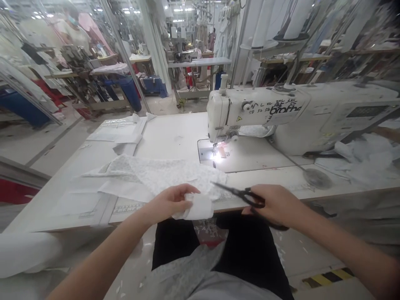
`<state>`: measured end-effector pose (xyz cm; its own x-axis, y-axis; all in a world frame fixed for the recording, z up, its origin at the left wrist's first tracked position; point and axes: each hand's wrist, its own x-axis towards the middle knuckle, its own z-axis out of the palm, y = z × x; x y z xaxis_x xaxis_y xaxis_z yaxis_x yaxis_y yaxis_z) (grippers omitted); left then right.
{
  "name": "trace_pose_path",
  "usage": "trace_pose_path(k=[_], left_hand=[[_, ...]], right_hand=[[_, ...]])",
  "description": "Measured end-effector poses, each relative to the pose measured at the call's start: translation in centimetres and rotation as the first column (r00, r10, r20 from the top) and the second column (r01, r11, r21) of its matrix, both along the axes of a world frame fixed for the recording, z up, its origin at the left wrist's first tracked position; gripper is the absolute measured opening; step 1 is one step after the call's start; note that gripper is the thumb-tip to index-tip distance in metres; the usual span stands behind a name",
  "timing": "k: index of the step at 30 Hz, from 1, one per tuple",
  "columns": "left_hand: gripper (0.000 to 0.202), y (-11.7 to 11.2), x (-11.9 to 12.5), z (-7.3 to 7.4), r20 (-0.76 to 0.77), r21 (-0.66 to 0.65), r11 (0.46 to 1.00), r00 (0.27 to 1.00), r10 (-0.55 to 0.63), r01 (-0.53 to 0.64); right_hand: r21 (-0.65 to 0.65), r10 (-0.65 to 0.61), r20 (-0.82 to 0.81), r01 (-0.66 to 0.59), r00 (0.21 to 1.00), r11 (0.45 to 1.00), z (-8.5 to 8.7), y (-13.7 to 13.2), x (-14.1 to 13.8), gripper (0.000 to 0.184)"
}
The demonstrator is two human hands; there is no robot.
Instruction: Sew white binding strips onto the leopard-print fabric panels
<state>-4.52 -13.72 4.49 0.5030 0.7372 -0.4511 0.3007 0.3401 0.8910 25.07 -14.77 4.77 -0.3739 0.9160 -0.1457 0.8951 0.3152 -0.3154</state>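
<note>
Between the thumb and fingers of my left hand (173, 202) is the near end of a white patterned fabric piece (165, 173), folded over the table's front edge. The rest of that cloth spreads to the left across the tabletop. My right hand (275, 204) is closed round the handles of black scissors (239, 193). Their blades point left, toward the cloth, and look closed or nearly so. The tip lies close above the fabric, to the right of my left hand; whether it touches I cannot tell.
A white sewing machine (256, 110) with its needle lamp lit stands behind the scissors. Stacked white pieces (120, 129) lie at the table's left. Crumpled white cloth (365, 160) and a round metal knee-lift-like pad (317, 178) are at right. A person (73, 31) is in the background.
</note>
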Motion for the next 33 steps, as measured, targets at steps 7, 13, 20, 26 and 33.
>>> trace_pose_path(k=[7,13,20,26,33], left_hand=[[0.027,-0.8,-0.1,-0.3,-0.267,0.502,0.864,0.955,0.126,0.027],[0.049,-1.0,1.6,-2.7,-0.305,0.772,0.635,0.89,0.339,0.023],[0.052,-2.2,3.3,-2.8,-0.203,0.754,0.657,0.94,0.273,-0.028],[0.045,-1.8,2.3,-2.3,-0.062,0.975,-0.178,0.928,0.368,0.136],[0.022,-1.8,4.0,-1.3,-0.089,0.985,0.159,0.99,0.108,0.071]], right_hand=[[0.079,-0.356,0.108,0.349,0.928,0.934,-1.5,4.4,7.5,0.033],[0.212,-0.154,-0.229,0.204,0.961,0.956,-1.0,2.0,1.9,0.027],[-0.116,-0.045,-0.881,-0.122,0.471,0.986,-1.5,-1.2,-8.1,0.016],[-0.274,-0.178,-0.908,-0.216,0.38,0.937,-2.2,-2.0,-8.2,0.021],[-0.133,-0.109,-0.93,-0.045,0.35,0.99,-2.1,-3.1,-8.2,0.021]])
